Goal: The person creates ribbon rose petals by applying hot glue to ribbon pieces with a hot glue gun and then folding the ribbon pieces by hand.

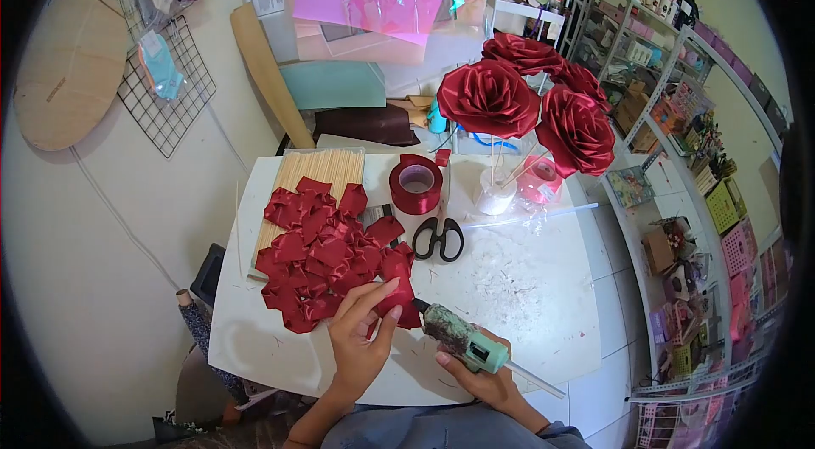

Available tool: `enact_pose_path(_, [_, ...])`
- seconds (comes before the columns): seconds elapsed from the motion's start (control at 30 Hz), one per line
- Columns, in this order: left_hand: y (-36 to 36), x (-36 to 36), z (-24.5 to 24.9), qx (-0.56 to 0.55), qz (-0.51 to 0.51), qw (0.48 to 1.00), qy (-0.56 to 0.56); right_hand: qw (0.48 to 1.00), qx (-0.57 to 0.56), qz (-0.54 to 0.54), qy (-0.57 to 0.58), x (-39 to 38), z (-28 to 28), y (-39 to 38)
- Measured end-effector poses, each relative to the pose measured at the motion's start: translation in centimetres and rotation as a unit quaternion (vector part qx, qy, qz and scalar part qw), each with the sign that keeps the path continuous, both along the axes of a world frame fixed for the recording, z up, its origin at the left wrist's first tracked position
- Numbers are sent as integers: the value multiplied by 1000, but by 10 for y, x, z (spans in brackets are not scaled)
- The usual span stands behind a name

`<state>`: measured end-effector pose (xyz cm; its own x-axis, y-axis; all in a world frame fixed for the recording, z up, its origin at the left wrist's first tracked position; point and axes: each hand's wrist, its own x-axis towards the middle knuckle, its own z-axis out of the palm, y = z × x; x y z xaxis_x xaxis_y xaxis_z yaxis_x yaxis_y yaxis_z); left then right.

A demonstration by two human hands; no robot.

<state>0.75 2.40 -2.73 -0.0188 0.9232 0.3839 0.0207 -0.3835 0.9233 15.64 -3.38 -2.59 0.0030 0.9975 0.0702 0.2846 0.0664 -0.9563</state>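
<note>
My left hand (pixel 363 332) pinches a red satin ribbon petal (pixel 399 289) between thumb and fingers. In my right hand (pixel 484 368) is a green glue gun (pixel 458 337), its dark nozzle pointing at the petal's edge and a glue stick (pixel 536 380) sticking out of its back. Left of the petal lies a heap of red ribbon petals (pixel 318 249), partly over a bundle of wooden sticks (pixel 318 167). Black-handled scissors (pixel 438 239) rest beyond the nozzle. Behind them is a roll of red ribbon (pixel 416 183).
Finished red ribbon roses (pixel 490 98) stand on sticks in a white holder (pixel 495 193) at the table's back right. Beside it sits a plastic-wrapped ribbon roll (pixel 541 182). Glue marks cover part of the white table (pixel 526 279). Loaded shelves (pixel 679 135) line the right side.
</note>
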Motion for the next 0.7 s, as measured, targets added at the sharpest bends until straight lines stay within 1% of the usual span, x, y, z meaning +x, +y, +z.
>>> enact_pose_path(0.03, [0,-2,-1,0,0,1000,0,1000,0,0,0,0,0,0])
enact_pose_path(0.1, [-2,-6,-3,-15,-38,998,57,1000,6,-5,4,0,0,0])
enact_pose_path(0.2, [-2,-7,-3,-11,-41,996,83,1000,-7,-4,-5,-1,2,1])
enact_pose_path(0.43, [-2,-6,-3,31,-51,994,97,1000,-1,-11,-7,-2,1,0])
enact_pose_path(0.5, [-3,-2,1,16,-6,998,62,1000,-15,-11,-8,-2,1,0])
enact_pose_path(0.6, [-2,-2,1,34,-5,996,81,999,-15,-1,-33,-1,1,1])
enact_pose_path(0.7, [-2,-2,1,35,-13,997,70,999,-16,-5,-35,-2,2,0])
